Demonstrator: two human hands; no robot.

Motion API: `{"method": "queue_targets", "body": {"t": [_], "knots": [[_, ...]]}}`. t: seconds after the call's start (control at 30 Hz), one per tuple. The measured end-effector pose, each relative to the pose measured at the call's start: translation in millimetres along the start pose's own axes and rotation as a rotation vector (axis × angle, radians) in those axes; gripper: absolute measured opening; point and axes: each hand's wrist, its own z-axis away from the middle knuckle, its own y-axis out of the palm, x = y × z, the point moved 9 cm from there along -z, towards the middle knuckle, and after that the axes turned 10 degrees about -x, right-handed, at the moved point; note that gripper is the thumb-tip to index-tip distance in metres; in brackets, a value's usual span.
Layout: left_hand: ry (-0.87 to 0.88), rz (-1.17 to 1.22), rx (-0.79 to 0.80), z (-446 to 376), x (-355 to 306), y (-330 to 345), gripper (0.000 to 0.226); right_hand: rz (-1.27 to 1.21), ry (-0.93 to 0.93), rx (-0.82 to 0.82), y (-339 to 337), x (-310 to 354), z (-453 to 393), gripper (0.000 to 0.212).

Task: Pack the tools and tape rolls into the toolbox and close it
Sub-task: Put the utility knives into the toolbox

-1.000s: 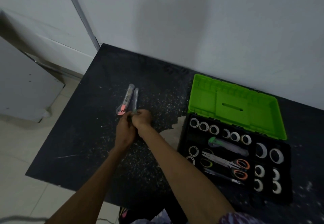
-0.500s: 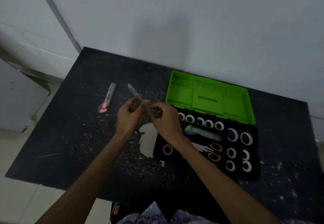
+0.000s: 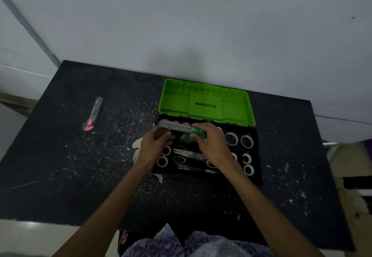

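Here the right hand (image 3: 211,144) grips a green-handled cutter (image 3: 181,129) over the open toolbox (image 3: 255,156) at the table's far edge; the left hand (image 3: 154,146) curls beneath its tip, contact unclear. Scissors (image 3: 190,154) lie partly hidden.

Both forearms are bare with no sleeves, watch or rings visible on the left hand (image 3: 155,144) or right hand (image 3: 211,144), and a blue-purple patterned garment (image 3: 181,244) covers the lap.

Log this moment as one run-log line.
right hand: holds green-handled utility knife over open green-lidded toolbox | left hand: steadies it | red-tipped knife: unpacked on table
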Motion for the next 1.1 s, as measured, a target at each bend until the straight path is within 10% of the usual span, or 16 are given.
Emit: {"method": "queue_targets", "body": {"t": [0.23,0.8,1.1], "knots": [[0.202,-0.560,-0.215,1.7,20.3,-51.6,0.045,0.142,0.036,0.000,0.5,-49.0,8.6,0.038],[0.059,-0.350,-0.181,2.9,36.6,-55.6,0.037,0.150,0.063,-0.120,-6.4,-56.3,10.7,0.031],[0.052,-0.379,-0.186,-27.3,27.6,-107.2,0.024,-0.171,-0.174,0.019,60.3,57.1,-24.0,0.017]]}}
